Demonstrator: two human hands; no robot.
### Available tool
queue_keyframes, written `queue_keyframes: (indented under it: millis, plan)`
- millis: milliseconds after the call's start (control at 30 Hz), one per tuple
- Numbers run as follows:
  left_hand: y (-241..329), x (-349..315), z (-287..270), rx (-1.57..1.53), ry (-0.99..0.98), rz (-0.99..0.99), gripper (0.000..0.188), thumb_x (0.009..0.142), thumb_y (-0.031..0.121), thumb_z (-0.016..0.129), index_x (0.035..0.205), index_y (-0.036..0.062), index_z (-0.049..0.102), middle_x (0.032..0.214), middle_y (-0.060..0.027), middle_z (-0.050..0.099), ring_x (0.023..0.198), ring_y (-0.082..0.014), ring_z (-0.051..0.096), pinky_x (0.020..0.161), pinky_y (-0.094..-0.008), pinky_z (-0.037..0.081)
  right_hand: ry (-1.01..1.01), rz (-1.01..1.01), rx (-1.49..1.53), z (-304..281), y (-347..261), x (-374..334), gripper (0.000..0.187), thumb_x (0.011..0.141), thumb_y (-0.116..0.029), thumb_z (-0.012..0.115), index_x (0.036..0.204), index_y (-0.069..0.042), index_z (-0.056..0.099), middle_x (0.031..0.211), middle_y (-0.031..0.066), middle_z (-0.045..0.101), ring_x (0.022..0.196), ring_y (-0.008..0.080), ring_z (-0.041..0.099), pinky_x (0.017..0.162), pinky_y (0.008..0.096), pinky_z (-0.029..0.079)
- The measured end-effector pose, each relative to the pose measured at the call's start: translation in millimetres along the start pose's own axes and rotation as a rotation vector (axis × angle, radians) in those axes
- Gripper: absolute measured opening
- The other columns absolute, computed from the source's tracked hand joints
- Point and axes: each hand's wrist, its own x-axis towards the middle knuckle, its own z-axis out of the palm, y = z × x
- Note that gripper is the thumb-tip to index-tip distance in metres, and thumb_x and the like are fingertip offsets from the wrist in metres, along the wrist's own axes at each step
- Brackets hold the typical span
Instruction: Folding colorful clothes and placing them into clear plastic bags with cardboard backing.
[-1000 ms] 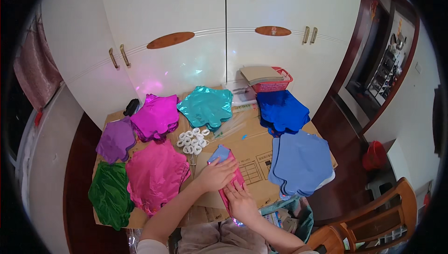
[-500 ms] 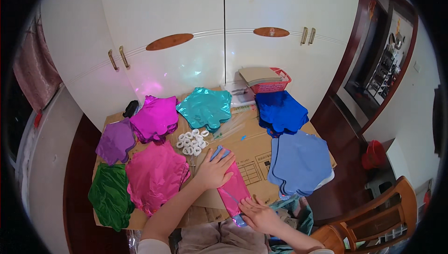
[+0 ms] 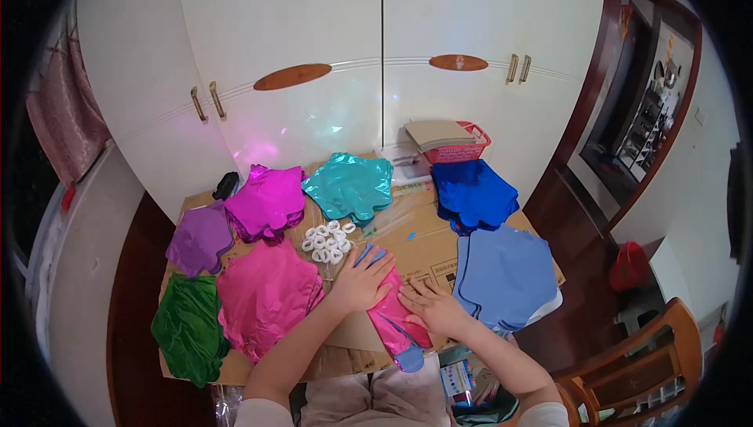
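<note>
A folded pink and blue foil bundle (image 3: 390, 331), looking like flat foil balloons, lies slantwise at the table's front middle. My left hand (image 3: 362, 284) rests on its upper end, fingers extended. Lower down, my right hand (image 3: 436, 309) is spread flat across its right side. Neither hand grips anything. Blue foil shows at both ends of the bundle; the hands cover much of its middle. Beside my left hand sits a cluster of small white rings (image 3: 327, 242). The nearest stacks are flat scalloped foils in pink (image 3: 269, 295) to the left and pale blue (image 3: 506, 279) to the right.
Cardboard (image 3: 353, 341) covers the table. More foil stacks are green (image 3: 188, 329), purple (image 3: 200, 239), magenta (image 3: 267, 201), teal (image 3: 349, 185) and dark blue (image 3: 474, 196). A red basket (image 3: 459, 152) stands behind, against white cupboards (image 3: 290, 19). A wooden chair (image 3: 667, 356) is at the right.
My right hand has slid up and away from the bundle's lower end to its right side, beside my left hand. The lower end now shows more blue foil. My left hand stays in place.
</note>
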Motion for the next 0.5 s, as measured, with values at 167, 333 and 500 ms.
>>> queue_keyframes:
  millis: [167,333,500]
  plan:
    - [1,-1,-1,0.026,0.037,0.003,0.056,0.081,0.04,0.055,0.127,0.0084,0.05,0.133,-0.0075,0.048,0.127,-0.0293,0.039,0.105,-0.0563,0.021,-0.127,-0.043,0.046,-21,-21,-34,0.053,0.086,-0.04,0.052,0.126,-0.006,0.051,0.135,0.0076,0.047,0.128,0.025,0.039,0.105,0.0423,0.029]
    - [-1,1,0,0.036,-0.015,-0.033,0.059,0.084,0.044,0.051,0.13,0.0073,0.046,0.136,-0.0082,0.045,0.13,-0.0295,0.035,0.107,-0.0564,0.017,-0.099,-0.119,0.093,-23,-23,-50,0.051,0.086,-0.039,0.053,0.125,-0.005,0.051,0.13,0.01,0.05,0.123,0.0261,0.044,0.101,0.0409,0.035]
    - [-2,0,1,0.046,-0.043,-0.034,0.061,0.085,0.045,0.05,0.132,0.0069,0.045,0.136,-0.0085,0.044,0.131,-0.031,0.033,0.107,-0.0583,0.016,-0.47,0.149,0.08,-26,-37,-3,0.035,0.084,-0.03,0.056,0.108,-0.005,0.059,0.099,0.0091,0.06,0.093,0.0228,0.059,0.078,0.0357,0.047]
